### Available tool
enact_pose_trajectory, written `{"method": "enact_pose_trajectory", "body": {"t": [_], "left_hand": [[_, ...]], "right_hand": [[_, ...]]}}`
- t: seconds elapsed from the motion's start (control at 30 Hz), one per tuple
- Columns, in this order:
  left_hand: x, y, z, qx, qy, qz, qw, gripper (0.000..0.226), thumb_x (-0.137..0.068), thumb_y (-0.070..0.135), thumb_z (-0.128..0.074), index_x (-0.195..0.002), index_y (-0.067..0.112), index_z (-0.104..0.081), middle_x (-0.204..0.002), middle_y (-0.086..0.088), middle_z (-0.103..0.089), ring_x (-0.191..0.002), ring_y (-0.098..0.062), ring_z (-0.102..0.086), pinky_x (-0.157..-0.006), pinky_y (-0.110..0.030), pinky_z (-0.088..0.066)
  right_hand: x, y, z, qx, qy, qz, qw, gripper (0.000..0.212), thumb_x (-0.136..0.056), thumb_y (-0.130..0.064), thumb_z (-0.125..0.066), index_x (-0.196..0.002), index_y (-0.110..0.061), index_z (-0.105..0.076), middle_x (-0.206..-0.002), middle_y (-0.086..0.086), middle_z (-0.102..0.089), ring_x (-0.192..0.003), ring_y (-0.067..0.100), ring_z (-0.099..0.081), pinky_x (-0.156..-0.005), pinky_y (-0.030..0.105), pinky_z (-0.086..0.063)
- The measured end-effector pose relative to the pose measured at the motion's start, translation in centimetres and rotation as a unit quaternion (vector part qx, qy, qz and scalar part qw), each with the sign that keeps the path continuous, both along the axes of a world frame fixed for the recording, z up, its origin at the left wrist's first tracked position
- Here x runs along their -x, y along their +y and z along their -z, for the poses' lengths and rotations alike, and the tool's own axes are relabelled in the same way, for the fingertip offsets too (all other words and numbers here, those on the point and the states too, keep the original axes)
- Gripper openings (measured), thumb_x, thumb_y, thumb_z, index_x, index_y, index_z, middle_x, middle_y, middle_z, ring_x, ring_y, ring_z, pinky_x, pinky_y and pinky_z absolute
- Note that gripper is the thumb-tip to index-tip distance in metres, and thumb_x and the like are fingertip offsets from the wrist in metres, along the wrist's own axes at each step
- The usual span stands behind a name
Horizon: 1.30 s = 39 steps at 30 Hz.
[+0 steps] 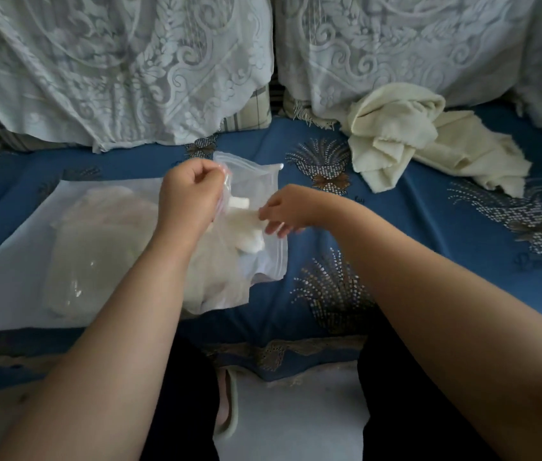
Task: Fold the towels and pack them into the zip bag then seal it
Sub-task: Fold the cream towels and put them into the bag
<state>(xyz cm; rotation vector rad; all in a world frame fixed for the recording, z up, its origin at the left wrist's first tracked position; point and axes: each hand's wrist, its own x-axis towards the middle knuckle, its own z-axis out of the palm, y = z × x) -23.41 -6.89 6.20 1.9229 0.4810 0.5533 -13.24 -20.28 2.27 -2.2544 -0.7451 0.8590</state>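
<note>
Left hand (pixel 189 197) and right hand (pixel 283 212) pinch the zip bag (pixel 253 184) between them.

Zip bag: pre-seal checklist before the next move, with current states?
1. Left hand pinches the zip bag mouth: ok.
2. Right hand at the bag's opening: ok.
3. Folded towel fully inside: cannot tell, white cloth sits near the mouth.
4. Zip track closed: not ok, mouth looks open.
5. All towels packed: not ok, cream towels lie unfolded on the blue cover.
</note>
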Motion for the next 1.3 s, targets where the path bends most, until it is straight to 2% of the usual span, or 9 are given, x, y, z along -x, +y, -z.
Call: {"method": "enact_pose_trajectory", "body": {"t": [0.1,0.27,0.4,0.57,0.77,0.93,1.13,1.23,1.3], "left_hand": [[-2.3,-0.6,0.3,-0.057,-0.027,-0.044,0.997,0.018,-0.085,0.022,-0.049,-0.084,0.014,-0.065,-0.067,0.001,-0.063,-0.066,-0.018,-0.059,-0.069,-0.037,-0.052],[-4.9,-3.1,0.7,-0.18,-0.036,-0.057,0.981,0.039,-0.092,0.035,-0.051,-0.125,0.016,-0.041,-0.116,-0.007,-0.056,-0.098,-0.023,-0.056,-0.07,-0.031,-0.039],[-6.0,-6.0,0.8,-0.215,-0.079,-0.013,0.973,0.045,-0.092,0.031,-0.054,-0.132,0.017,-0.038,-0.109,-0.004,-0.052,-0.088,-0.011,-0.049,-0.067,-0.025,-0.034],[-7.7,-7.7,1.3,-0.159,-0.051,0.056,0.984,0.036,-0.093,0.032,-0.054,-0.126,0.024,-0.044,-0.091,0.007,-0.053,-0.081,-0.013,-0.052,-0.071,-0.027,-0.038],[-8.3,-8.1,1.6,-0.146,-0.055,0.117,0.981,0.011,-0.094,0.023,-0.051,-0.094,0.025,-0.062,-0.08,0.009,-0.066,-0.075,-0.012,-0.064,-0.075,-0.037,-0.053],[-8.0,-9.0,2.1,-0.174,0.022,0.175,0.969,0.015,-0.094,0.028,-0.05,-0.094,0.026,-0.065,-0.085,0.01,-0.07,-0.082,-0.013,-0.065,-0.078,-0.036,-0.053],[-7.4,-9.7,3.6,-0.28,0.222,0.281,0.891,0.037,-0.095,0.04,-0.048,-0.129,0.026,-0.05,-0.13,0.004,-0.056,-0.111,-0.016,-0.057,-0.088,-0.033,-0.046],[-7.1,-10.2,3.9,-0.316,0.26,0.29,0.865,0.041,-0.095,0.042,-0.047,-0.132,0.026,-0.049,-0.138,-0.002,-0.048,-0.115,-0.022,-0.054,-0.089,-0.034,-0.043],[-7.0,-10.5,3.9,-0.317,0.264,0.284,0.865,0.04,-0.095,0.043,-0.047,-0.131,0.027,-0.05,-0.139,-0.004,-0.045,-0.115,-0.023,-0.054,-0.085,-0.032,-0.042]], "right_hand": [[-3.5,-2.5,2.2,0.098,-0.15,0.038,0.983,0.033,-0.096,-0.031,-0.046,-0.082,-0.007,-0.064,-0.082,0.007,-0.065,-0.079,0.028,-0.059,-0.071,0.029,-0.045],[-8.6,-8.1,6.7,0.105,-0.198,0.236,0.945,0.04,-0.088,-0.03,-0.053,-0.128,-0.027,-0.056,-0.154,0.01,-0.02,-0.13,0.03,-0.043,-0.097,0.036,-0.046],[-11.5,-10.3,8.3,0.186,-0.184,0.207,0.943,0.052,-0.092,-0.037,-0.054,-0.142,-0.027,-0.042,-0.161,0.004,0.005,-0.148,0.024,-0.005,-0.111,0.038,-0.033],[-13.1,-11.7,8.0,0.186,-0.221,0.276,0.917,0.036,-0.093,-0.018,-0.051,-0.127,-0.01,-0.053,-0.13,0.013,-0.051,-0.113,0.034,-0.053,-0.078,0.037,-0.046],[-11.7,-13.5,5.9,0.078,-0.231,0.279,0.929,0.014,-0.088,-0.018,-0.045,-0.088,-0.011,-0.058,-0.089,0.01,-0.063,-0.082,0.028,-0.058,-0.063,0.031,-0.045],[-4.4,-11.7,0.9,0.127,-0.037,0.054,0.99,0.015,-0.09,-0.013,-0.044,-0.09,-0.011,-0.059,-0.083,0.004,-0.059,-0.066,0.024,-0.06,-0.044,0.023,-0.048],[3.9,-13.1,-0.8,0.155,0.15,-0.082,0.973,0.024,-0.091,-0.038,-0.058,-0.103,-0.017,-0.059,-0.078,0.003,-0.068,-0.063,0.015,-0.066,-0.064,0.028,-0.058],[1.9,-13.9,1.0,0.11,-0.078,0.137,0.981,0.028,-0.09,-0.048,-0.053,-0.087,-0.021,-0.058,-0.082,0.002,-0.066,-0.068,0.016,-0.063,-0.061,0.03,-0.052],[-0.6,-14.6,2.4,0.081,-0.261,0.268,0.924,0.02,-0.092,-0.036,-0.049,-0.102,-0.023,-0.06,-0.111,0.002,-0.06,-0.098,0.022,-0.06,-0.076,0.034,-0.049]]}}
